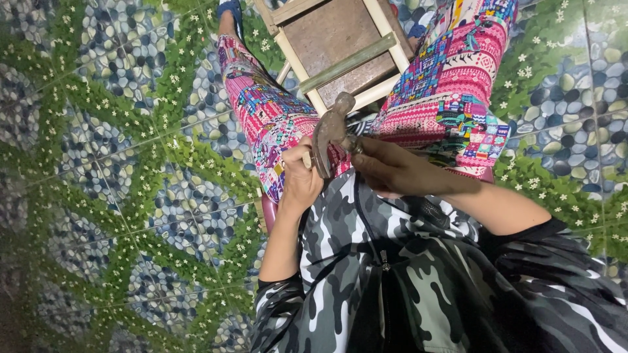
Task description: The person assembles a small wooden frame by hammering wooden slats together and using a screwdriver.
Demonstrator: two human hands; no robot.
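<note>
This looks like a room or porch of a home, used for a bit of handwork, not a fitted workshop. The floor (118,163) is laid with glossy patterned tiles printed with blue-grey pebbles and bands of green leaves and small white flowers, the sort of decorative tiling found in a house or courtyard. The person sits low, close to that floor, in bright patchwork-print trousers (451,85) and a camouflage zip jacket (392,281), everyday clothes and no work gear. Between the knees stands a small wooden frame (340,46) of pale slats and a brown panel, and a worn hammer (330,131) is the only tool in sight. No bench or tool rack shows.
</note>
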